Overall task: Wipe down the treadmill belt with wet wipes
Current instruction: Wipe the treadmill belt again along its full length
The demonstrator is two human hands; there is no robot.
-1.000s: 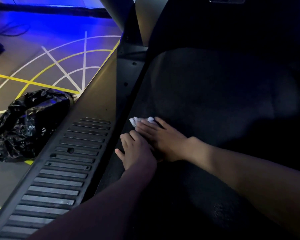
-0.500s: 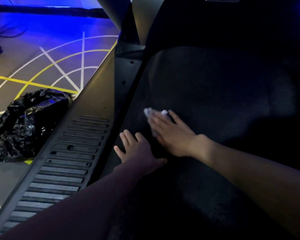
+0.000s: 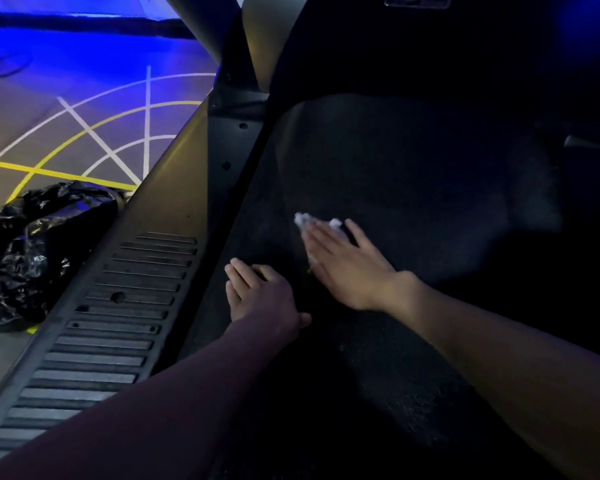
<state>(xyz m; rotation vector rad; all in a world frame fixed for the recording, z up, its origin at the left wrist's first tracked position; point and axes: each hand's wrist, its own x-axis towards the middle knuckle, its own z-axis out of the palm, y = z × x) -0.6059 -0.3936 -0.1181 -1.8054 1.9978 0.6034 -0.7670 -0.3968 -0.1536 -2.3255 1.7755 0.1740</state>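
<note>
The dark treadmill belt point(image 3: 413, 188) fills the middle and right of the view. My right hand point(image 3: 343, 261) lies flat on it with straight fingers, pressing a crumpled white wet wipe point(image 3: 303, 220) whose edges show past the fingertips. My left hand point(image 3: 257, 292) rests flat on the belt near its left edge, fingers straight, holding nothing. Most of the wipe is hidden under my right palm.
A ribbed grey side rail point(image 3: 111, 306) runs along the belt's left. A crumpled black plastic bag point(image 3: 39, 244) lies on the floor beside it. Yellow and white lines point(image 3: 94, 133) mark the floor. The treadmill's upright post point(image 3: 215, 29) rises at the top.
My right hand has slid the wipe rightward and further up the belt, away from the left edge. My left hand stayed nearly where it was.
</note>
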